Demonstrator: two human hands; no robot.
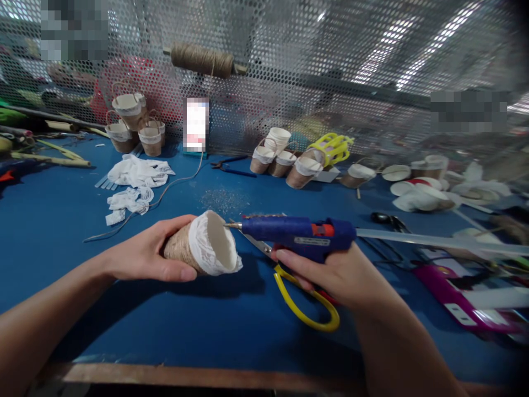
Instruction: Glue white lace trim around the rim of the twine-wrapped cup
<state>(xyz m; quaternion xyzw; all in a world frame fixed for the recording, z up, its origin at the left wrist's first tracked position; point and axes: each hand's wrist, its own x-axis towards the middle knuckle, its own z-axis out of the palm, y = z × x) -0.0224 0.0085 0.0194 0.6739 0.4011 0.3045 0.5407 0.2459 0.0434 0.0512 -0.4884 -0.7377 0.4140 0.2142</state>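
My left hand (165, 255) is wrapped round a small twine-covered cup (182, 248) with a white lace band (202, 245) at its rim. The cup lies tilted, its white mouth facing right. In my right hand (326, 270) is a blue hot glue gun (281, 229), with a long clear glue stick (397, 235) sticking out of its back. Its metal nozzle is at the near edge of the cup's mouth; whether it touches, I cannot tell. Beneath the gun, scissors (289, 295) with yellow handles lie on the table, partly hidden by my right hand.
White lace strips (138, 171) lie at the left, near several finished cups (151, 140). More cups (303, 171) stand along the mesh wall (248, 110), where a twine spool (201, 59) hangs. A phone (195, 124) leans there. A purple power strip (458, 298) and cables lie right.
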